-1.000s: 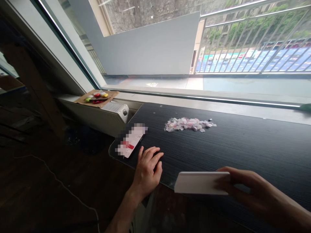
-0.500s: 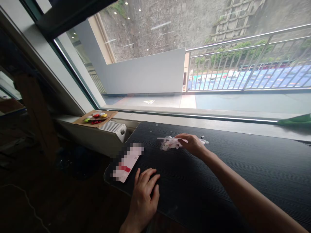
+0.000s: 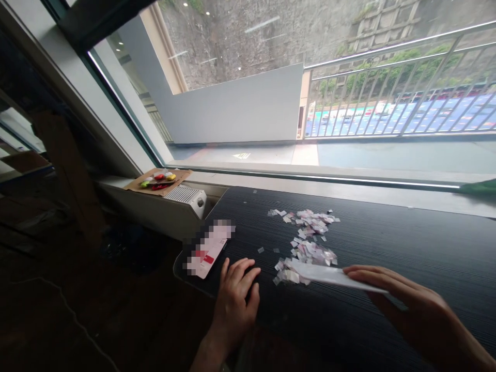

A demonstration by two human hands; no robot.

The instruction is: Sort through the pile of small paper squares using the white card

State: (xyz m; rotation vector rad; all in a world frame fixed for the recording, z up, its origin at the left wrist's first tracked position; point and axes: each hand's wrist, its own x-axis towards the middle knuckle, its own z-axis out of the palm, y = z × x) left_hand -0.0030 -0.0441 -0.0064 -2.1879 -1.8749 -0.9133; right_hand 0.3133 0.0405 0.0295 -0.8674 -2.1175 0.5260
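Note:
My right hand [image 3: 411, 299] grips a stiff white card [image 3: 329, 275], thumb below and fingers along the top. The card's far end touches a pile of small paper scraps [image 3: 290, 275] on the black table [image 3: 387, 243]. More pale pink and white scraps [image 3: 313, 219] lie beyond it in a loose, strung-out heap. My left hand [image 3: 236, 292] rests on the table near the front edge, fingers spread and holding nothing. Just beyond it lies a pink flat packet [image 3: 209, 253] with a red patch; part of it is pixelated.
Along the window side runs a pale sill [image 3: 349, 188]. A brown cardboard sheet [image 3: 134, 183] with small colourful items lies at the left, beside a white vented box [image 3: 189, 199]. Green cloth [image 3: 480, 188] sits at the far right. A cable [image 3: 77, 320] crosses the dark floor.
My right hand has come toward me and to the right with the card, whose flat face now shows. The scraps, formerly one compact heap, are spread nearer. My left hand stays put.

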